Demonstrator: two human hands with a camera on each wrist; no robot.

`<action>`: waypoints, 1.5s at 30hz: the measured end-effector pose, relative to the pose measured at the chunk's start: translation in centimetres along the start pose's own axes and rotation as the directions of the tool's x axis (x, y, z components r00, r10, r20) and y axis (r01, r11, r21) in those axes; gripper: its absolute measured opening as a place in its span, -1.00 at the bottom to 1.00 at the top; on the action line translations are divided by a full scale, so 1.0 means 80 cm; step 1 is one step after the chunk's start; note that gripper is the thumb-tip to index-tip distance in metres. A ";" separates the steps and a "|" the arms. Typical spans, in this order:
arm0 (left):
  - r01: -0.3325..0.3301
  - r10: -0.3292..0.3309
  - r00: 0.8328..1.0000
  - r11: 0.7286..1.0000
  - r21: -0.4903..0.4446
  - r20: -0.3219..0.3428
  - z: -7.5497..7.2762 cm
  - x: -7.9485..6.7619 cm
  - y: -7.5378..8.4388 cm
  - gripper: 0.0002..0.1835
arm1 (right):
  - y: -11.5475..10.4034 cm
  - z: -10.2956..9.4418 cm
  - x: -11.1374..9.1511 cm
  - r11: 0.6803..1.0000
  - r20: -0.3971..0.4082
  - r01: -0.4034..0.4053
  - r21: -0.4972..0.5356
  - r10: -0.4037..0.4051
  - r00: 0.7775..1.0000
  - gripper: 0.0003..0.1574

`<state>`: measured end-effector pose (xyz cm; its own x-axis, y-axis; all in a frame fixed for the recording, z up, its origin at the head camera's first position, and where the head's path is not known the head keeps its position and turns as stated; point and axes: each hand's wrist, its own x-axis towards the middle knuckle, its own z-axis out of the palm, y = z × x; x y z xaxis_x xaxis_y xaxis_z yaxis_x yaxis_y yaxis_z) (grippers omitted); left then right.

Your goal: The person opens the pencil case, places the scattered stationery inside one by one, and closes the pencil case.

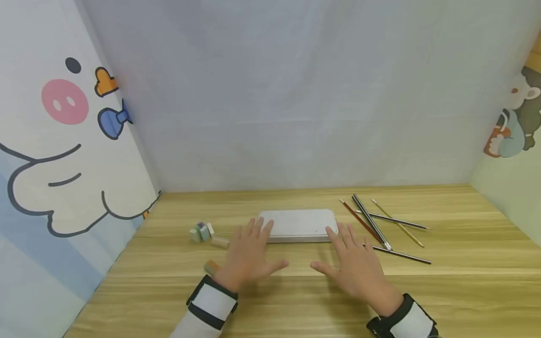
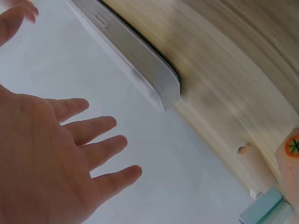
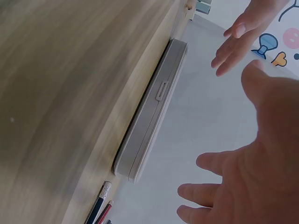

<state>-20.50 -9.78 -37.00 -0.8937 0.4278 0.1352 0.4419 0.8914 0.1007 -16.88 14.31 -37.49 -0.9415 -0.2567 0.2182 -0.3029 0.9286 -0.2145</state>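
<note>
A flat white case (image 1: 297, 224) with rounded corners lies closed on the wooden table. Its front edge shows a small latch (image 3: 161, 90) in the right wrist view. My left hand (image 1: 249, 253) hovers at the case's left front corner, fingers spread and straight, palm down. On the other side, my right hand (image 1: 357, 265) is held the same way near the right front corner. Neither hand grips anything; both wrist views show a gap between the fingers and the case (image 2: 135, 60).
Several pencils (image 1: 397, 219) lie crossed at the right, close to my right hand. Left of the case are small pastel blocks (image 1: 204, 232), a beige cylinder-like piece (image 1: 220, 241) and an orange-topped block (image 1: 211, 267). A pale curtain-like wall (image 1: 317, 103) stands behind the table.
</note>
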 end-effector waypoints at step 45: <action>-0.161 0.194 0.942 0.977 -0.138 0.273 -0.012 0.118 -0.051 0.04 | -0.001 0.001 -0.005 1.000 0.050 -0.007 0.017 0.006 0.999 0.10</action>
<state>-30.66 -9.50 -35.15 -0.7776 0.6167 -0.1226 0.5865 0.7816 0.2124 -16.47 14.30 -37.62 -0.9495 -0.2643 0.1692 -0.2990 0.9257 -0.2319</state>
